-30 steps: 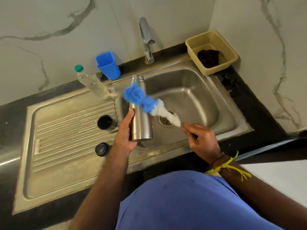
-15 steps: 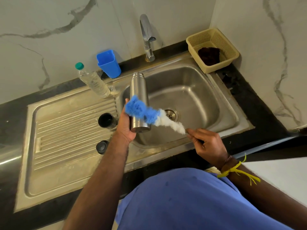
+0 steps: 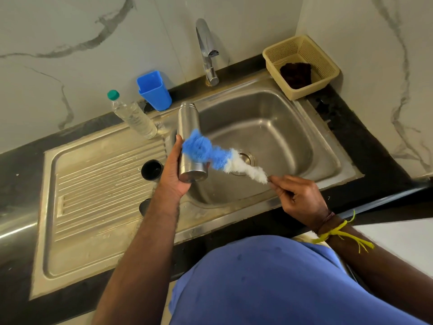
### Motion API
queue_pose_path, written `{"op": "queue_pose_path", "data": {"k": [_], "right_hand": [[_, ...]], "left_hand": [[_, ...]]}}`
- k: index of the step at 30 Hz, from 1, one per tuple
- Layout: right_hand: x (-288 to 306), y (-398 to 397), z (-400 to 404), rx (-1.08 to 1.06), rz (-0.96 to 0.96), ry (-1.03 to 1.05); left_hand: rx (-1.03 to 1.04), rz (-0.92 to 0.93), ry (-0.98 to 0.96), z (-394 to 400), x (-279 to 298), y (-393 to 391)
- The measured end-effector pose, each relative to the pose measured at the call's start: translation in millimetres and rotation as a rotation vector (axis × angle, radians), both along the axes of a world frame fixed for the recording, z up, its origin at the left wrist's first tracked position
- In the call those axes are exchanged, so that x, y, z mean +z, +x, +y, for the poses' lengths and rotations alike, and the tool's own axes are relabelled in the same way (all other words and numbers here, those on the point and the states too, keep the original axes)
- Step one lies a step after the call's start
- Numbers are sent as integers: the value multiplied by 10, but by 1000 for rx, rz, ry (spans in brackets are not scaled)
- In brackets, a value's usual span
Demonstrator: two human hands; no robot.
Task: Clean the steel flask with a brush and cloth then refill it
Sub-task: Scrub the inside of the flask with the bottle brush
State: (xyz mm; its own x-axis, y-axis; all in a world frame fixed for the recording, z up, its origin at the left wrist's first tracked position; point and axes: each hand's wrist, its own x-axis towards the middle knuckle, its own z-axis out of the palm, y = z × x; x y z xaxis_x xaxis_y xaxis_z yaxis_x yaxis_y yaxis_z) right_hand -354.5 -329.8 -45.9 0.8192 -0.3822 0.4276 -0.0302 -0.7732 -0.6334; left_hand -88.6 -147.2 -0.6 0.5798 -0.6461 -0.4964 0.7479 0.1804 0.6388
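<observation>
Brush slid down flask since before.
Left hand grips the flask's base, mouth pointing away; right hand pinches the handle.

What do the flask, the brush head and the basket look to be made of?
Flask: brushed steel, going by its dull grey sheen and soft reflections.
Brush head: fluffy blue and white fibres, likely synthetic; blurred, so unsure.
Basket: beige moulded plastic, matte, with perforated mesh walls.
</observation>
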Motion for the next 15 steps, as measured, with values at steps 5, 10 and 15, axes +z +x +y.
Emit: {"op": "queue_pose_path", "data": {"k": [5, 10, 15], "right_hand": [[-68, 96, 69, 11, 21, 15], [-78, 107, 41, -72, -7, 27], [-78, 207, -41, -124, 7, 56]], "left_hand": [[85, 19, 44, 65, 18, -173], [17, 31, 11, 66, 26, -398], [-13, 52, 40, 83, 3, -526]]}}
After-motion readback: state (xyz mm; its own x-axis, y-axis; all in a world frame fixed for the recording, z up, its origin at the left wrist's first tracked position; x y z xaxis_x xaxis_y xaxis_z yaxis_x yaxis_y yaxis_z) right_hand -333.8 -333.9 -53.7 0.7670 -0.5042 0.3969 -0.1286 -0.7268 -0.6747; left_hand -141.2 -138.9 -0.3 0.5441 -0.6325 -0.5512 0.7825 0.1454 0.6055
